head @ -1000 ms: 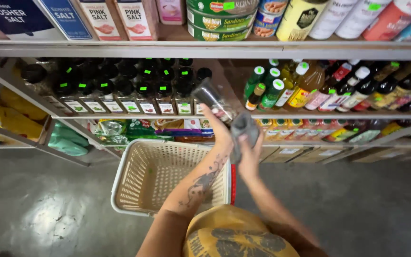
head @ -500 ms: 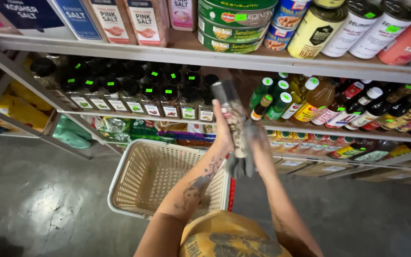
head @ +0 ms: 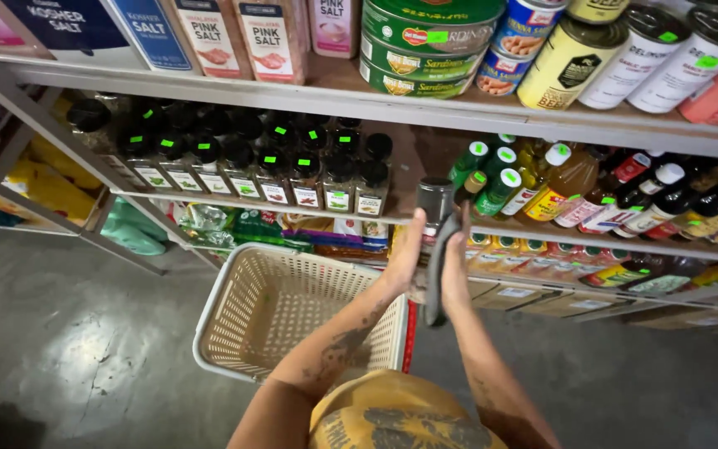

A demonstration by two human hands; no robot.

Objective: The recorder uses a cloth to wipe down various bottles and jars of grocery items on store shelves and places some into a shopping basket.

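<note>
Dark glass, by the look of it, with a dull metal cap: that is the bottle (head: 435, 218) the person holds upright in front of the middle shelf (head: 542, 237), between the rows of black-capped jars (head: 292, 170) and the green-capped bottles (head: 492, 179).

From the head camera, the only view there is, the left hand (head: 407, 254) lies flat against the bottle's left side with fingers stretched upward, and the right hand (head: 456, 270) presses in from the other side, also pinching a long dark flat object (head: 435, 287) that hangs down below the bottle. So both hands are closed in on it, palms as a clamp rather than fingers wrapped round. I'd judge it rigid, fairly heavy for its size if full, smooth and liable to slip through flat palms, and breakable on the concrete floor (head: 68, 333). A wrap of the fingers round the body, below the cap, looks the safer hold. A cream plastic basket (head: 234, 312) sits just beneath the forearms.
</note>
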